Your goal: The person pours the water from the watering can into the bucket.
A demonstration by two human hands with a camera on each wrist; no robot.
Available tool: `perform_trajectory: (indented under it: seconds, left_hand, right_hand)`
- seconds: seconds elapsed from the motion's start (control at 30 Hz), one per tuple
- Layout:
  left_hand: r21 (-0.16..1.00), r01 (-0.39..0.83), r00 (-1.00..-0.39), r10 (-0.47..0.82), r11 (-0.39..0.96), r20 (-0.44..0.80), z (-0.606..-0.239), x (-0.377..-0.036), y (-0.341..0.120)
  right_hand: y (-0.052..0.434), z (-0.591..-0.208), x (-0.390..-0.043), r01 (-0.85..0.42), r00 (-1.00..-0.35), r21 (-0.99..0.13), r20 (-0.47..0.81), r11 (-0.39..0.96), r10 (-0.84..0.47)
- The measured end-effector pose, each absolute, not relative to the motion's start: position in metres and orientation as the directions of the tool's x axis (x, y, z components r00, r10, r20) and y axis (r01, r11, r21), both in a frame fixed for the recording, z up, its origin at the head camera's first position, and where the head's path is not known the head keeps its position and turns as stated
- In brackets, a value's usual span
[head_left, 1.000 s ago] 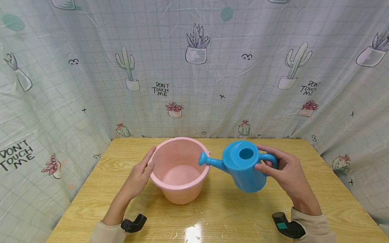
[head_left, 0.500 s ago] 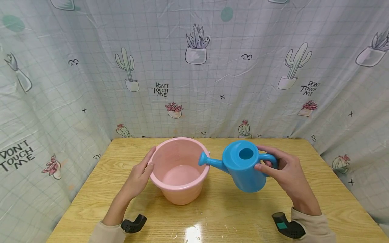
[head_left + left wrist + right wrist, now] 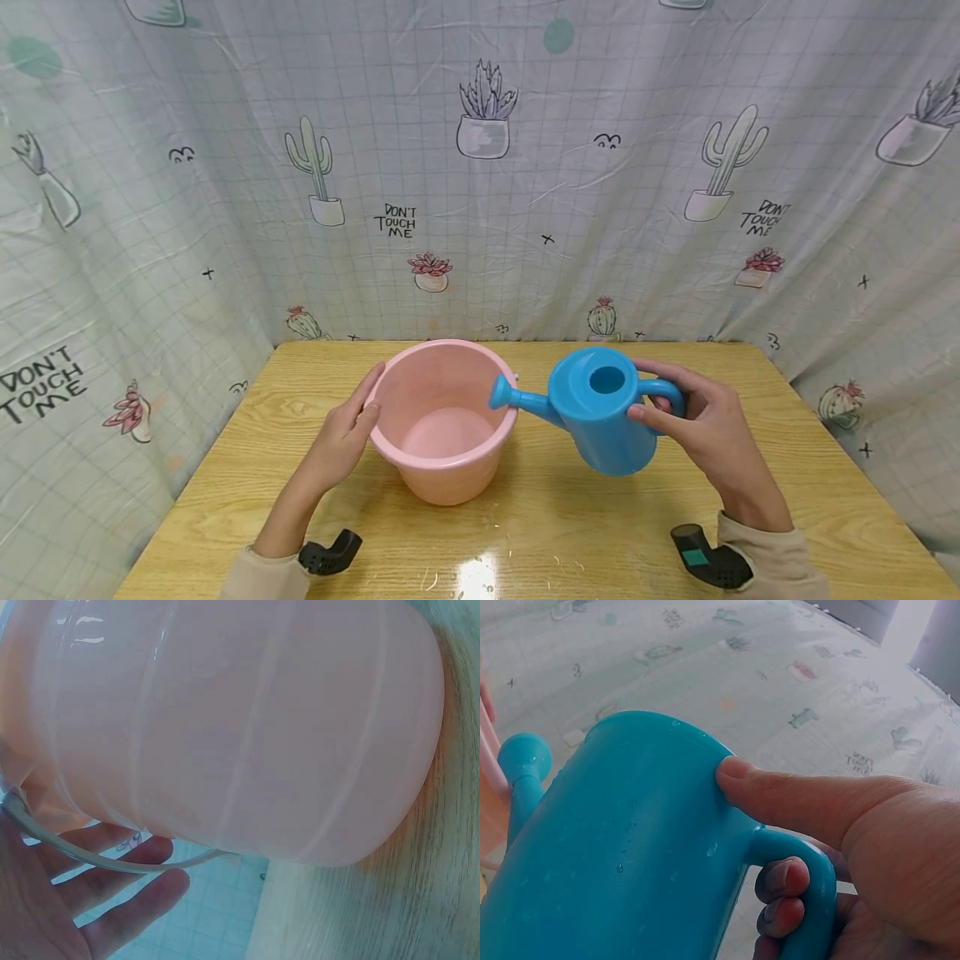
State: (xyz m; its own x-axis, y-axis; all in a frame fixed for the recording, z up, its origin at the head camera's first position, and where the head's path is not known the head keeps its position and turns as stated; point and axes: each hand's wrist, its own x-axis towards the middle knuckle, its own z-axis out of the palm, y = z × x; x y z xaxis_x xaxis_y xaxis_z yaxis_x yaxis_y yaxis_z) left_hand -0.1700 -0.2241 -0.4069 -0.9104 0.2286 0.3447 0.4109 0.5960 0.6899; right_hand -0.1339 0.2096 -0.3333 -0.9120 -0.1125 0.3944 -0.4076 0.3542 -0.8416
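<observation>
A pink bucket [image 3: 450, 483] stands on the wooden table, its mouth facing up. My left hand [image 3: 341, 446] holds its left rim, thumb at the edge and fingers along the outer wall. In the left wrist view, a thin grey bail handle [image 3: 97, 861] crosses in front of those fingers [image 3: 139, 911]. To the right is a blue watering can [image 3: 611, 433], gripped at its handle by my right hand [image 3: 708, 421], the thumb pressing its body. The rose [image 3: 501, 392] of its spout reaches over the bucket's right rim. Water drops cling to the can in the right wrist view.
The wooden table [image 3: 247, 492] has small wet marks near its front edge. A cactus-print curtain [image 3: 540, 192] hangs behind and along both sides. Black devices [image 3: 330, 552] are worn at the wrists.
</observation>
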Motion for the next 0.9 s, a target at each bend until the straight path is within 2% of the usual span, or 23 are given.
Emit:
perform_trajectory:
  seconds: [0.9]
  left_hand:
    - [0.694, 0.413, -0.910, 0.227, 0.590, 0.348, -0.4074, -0.1704, -0.2235]
  right_hand:
    - [0.2091, -0.3329, -0.1344, -0.407, -0.912, -0.839, 0.395, 0.361, -0.108]
